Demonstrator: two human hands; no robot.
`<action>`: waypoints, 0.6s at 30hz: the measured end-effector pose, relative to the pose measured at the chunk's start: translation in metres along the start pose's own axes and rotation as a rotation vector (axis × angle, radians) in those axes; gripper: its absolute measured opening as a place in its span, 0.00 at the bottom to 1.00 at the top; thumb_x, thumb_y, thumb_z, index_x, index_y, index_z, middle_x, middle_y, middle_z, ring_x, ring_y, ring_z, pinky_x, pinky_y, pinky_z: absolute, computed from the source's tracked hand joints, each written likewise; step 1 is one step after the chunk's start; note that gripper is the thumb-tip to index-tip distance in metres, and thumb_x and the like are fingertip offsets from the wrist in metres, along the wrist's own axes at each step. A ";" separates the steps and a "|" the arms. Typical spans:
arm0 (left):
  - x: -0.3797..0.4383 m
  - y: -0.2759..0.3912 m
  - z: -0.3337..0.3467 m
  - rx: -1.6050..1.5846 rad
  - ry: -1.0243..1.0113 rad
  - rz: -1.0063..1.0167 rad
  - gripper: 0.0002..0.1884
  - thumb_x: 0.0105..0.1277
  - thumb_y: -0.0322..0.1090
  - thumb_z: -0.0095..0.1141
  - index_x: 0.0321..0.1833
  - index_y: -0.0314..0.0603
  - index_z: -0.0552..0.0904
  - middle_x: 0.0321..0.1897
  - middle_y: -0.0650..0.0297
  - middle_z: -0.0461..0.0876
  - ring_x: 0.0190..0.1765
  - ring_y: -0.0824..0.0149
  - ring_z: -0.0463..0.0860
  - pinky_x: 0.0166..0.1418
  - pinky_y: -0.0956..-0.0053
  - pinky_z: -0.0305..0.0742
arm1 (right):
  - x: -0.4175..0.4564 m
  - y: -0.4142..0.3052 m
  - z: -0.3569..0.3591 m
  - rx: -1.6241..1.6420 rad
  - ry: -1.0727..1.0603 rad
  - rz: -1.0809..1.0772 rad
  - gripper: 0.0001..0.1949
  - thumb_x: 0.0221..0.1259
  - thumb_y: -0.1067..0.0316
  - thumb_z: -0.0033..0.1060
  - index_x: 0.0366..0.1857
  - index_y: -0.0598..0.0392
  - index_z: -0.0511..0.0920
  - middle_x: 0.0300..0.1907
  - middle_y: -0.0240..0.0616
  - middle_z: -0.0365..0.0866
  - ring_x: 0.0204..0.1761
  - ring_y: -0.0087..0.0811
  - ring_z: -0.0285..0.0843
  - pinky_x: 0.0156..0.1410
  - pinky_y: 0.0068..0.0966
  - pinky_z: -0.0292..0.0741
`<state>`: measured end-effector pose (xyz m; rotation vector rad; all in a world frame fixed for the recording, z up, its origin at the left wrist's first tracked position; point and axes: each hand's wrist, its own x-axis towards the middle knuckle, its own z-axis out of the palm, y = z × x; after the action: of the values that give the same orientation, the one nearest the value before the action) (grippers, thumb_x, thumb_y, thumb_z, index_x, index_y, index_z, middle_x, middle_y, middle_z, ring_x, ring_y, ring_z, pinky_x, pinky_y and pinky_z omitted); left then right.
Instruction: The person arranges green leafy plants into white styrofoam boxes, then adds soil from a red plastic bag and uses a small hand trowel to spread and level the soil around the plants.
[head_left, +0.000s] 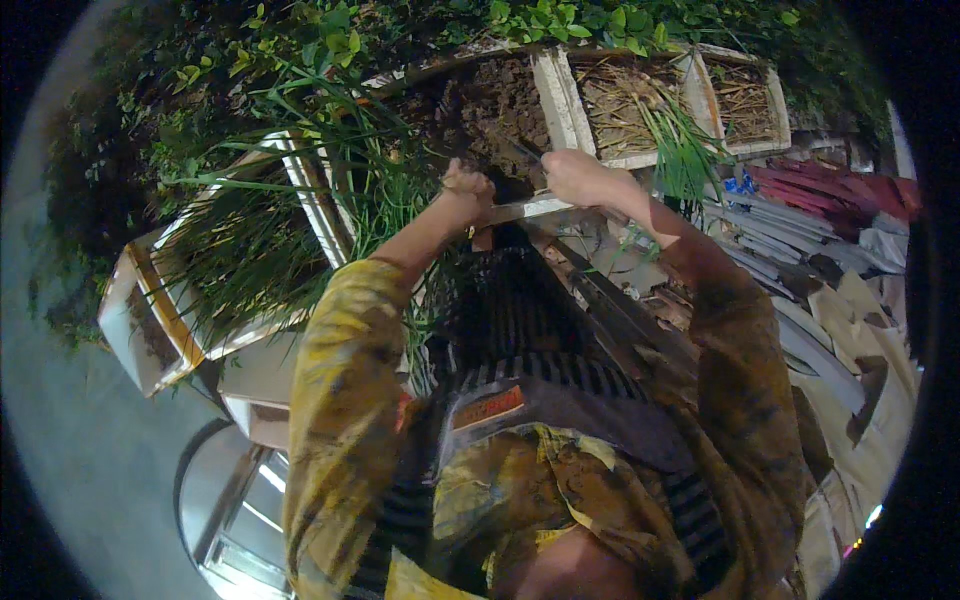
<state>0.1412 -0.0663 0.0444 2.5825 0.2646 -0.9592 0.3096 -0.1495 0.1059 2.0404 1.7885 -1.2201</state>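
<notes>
A planter box (560, 97) with worn white edges holds dark, clumpy soil (495, 105). Over the soil near the front rim is my right hand (581, 177), closed around a thin dark tool (523, 147) that slants down into the dirt; its tip is hard to make out. My left hand (469, 189) is curled at the same rim, left of the right one. Whether its fingers hold anything is hidden. Long green leaves (375, 172) hang thickly beside the left wrist. A bunch of uprooted scallion-like plants (679, 131) lies across the straw-covered compartment to the right.
White boxes with grassy plants (247, 225) stand at the left. Leafy shrubs (555, 22) line the back. Dark planks (615, 300), grey strips (780, 217), red folded material (825, 187) and crumpled sheets (855, 322) are piled at the right.
</notes>
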 end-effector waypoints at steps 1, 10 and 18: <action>0.015 0.001 0.019 -0.015 0.006 -0.087 0.20 0.52 0.49 0.46 0.40 0.43 0.79 0.39 0.60 0.76 0.48 0.62 0.73 0.55 0.54 0.58 | 0.003 0.000 0.004 0.028 -0.007 -0.016 0.07 0.40 0.79 0.45 0.25 0.69 0.73 0.32 0.56 0.74 0.35 0.49 0.74 0.38 0.39 0.70; 0.034 -0.038 0.026 -0.362 -0.113 -0.156 0.15 0.53 0.40 0.46 0.40 0.44 0.79 0.39 0.59 0.78 0.45 0.61 0.76 0.46 0.72 0.72 | 0.002 -0.006 0.026 -0.107 -0.121 -0.044 0.11 0.41 0.78 0.47 0.33 0.69 0.66 0.30 0.57 0.74 0.37 0.48 0.74 0.40 0.36 0.71; 0.040 -0.006 0.017 -0.271 -0.145 -0.146 0.18 0.54 0.41 0.44 0.46 0.43 0.76 0.46 0.56 0.75 0.49 0.60 0.74 0.49 0.69 0.70 | 0.025 -0.036 0.036 -0.304 -0.246 -0.031 0.11 0.43 0.77 0.50 0.33 0.67 0.71 0.35 0.53 0.74 0.37 0.44 0.76 0.38 0.32 0.73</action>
<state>0.1594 -0.0662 0.0047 2.2609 0.5121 -1.0745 0.2600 -0.1428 0.0792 1.6287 1.7676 -1.0753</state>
